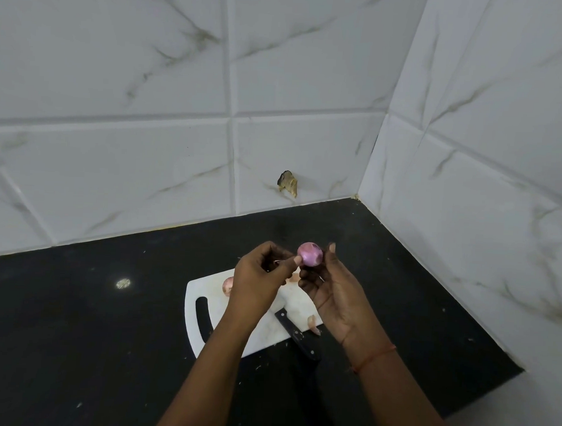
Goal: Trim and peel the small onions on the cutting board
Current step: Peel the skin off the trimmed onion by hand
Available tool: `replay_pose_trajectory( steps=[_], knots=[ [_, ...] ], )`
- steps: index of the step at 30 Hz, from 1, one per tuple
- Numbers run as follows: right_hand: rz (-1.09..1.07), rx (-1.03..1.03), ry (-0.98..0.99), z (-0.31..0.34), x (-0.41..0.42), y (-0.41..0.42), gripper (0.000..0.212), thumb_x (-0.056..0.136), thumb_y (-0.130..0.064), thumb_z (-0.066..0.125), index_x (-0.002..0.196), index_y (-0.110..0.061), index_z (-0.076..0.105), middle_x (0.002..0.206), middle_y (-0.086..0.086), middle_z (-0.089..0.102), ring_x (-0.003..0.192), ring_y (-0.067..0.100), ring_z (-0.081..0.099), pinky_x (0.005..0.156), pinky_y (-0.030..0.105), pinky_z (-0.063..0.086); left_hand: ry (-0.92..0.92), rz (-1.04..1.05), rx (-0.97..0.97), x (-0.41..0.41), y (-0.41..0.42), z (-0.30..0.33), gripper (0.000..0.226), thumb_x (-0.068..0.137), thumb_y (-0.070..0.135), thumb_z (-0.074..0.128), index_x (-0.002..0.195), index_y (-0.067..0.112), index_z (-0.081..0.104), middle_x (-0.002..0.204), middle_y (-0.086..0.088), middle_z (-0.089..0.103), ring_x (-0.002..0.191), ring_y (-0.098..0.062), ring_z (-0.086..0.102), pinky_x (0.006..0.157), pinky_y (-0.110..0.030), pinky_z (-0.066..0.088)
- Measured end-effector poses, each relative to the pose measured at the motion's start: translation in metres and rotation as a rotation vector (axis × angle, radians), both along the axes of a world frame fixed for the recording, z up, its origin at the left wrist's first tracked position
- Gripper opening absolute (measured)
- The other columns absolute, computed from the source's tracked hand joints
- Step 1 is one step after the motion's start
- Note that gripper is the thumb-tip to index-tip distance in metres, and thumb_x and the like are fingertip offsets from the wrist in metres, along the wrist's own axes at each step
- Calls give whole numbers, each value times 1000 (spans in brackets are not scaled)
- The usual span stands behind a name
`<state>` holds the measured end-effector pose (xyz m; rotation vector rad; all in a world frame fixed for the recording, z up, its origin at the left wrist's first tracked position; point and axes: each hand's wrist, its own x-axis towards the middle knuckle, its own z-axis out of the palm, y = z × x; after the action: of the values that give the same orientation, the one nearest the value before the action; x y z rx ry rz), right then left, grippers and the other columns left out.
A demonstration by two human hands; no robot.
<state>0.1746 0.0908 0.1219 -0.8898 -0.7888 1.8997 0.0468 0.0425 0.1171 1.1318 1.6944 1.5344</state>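
1. Holding a small onion (309, 254) up above the cutting board (205, 293), the right hand (331, 292) pinches it between thumb and curled fingers, and the onion looks smooth and purple, mostly bare of dry skin.
2. The left hand (260, 276), just beside the onion, has its fingers curled with the thumb tip touching the onion's side (whether it pinches a shred of skin I cannot tell).
3. Below both hands, the knife (297, 334) lies across the board's near edge, handle overhanging the dark counter (75, 316); a second onion (227, 285) sits under the left hand, and a peel scrap (313, 323) lies under the right wrist.
4. Risks, as I judge them: the slick peeled onion could slip from the pinch and roll off the counter; a lowering wrist might knock the overhanging handle and tip the knife off.
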Motion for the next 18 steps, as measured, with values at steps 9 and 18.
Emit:
replay_pose_trajectory(
  steps=[9,18],
  knots=[
    [25,121,-94,3,3,-5,20,86,-20,65,97,-6,75,100,11,75,87,18,69,77,31,56,-48,-55,-15,0,-1,1,8,87,22,74,90,16,71,83,0,72,82,-18,69,79,-33,60],
    [-45,67,-108,7,5,-6,29,94,-20,60,111,2,66,101,20,73,88,26,70,78,34,58,-253,-36,-27,-3,-6,8,10,90,10,68,83,6,61,92,-20,71,87,-27,72,87,-43,59]
  ],
)
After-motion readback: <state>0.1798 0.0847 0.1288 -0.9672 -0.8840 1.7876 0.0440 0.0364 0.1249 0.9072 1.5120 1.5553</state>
